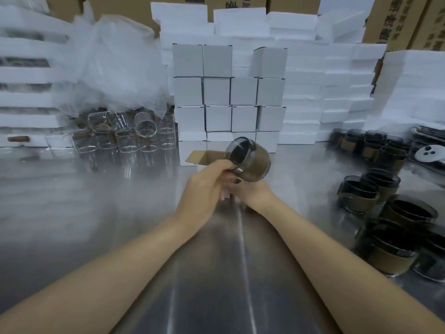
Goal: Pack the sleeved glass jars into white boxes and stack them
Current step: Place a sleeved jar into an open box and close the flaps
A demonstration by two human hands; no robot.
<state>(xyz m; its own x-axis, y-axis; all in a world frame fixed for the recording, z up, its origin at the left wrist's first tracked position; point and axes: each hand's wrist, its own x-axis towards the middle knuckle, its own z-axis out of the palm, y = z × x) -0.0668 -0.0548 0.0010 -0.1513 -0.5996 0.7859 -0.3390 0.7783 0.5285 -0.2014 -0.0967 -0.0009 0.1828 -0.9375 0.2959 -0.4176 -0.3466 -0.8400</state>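
Dark printed characters run down the brown cardboard cartons (395,20) behind the white foam stacks, but they are too blurred to read.

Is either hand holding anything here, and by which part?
The left hand grips a sleeved glass jar by its handle, tilted over an open box. What the right hand holds cannot be told.

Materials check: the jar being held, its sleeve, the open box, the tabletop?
Jar: dark tinted glass, glossy; the rim is see-through. Sleeve: matte tan band, probably cork or leather-like; too blurred to tell. Open box: cardboard, white outside, raw brown inside its flaps. Tabletop: likely stainless steel, brushed grey with streaky reflections.
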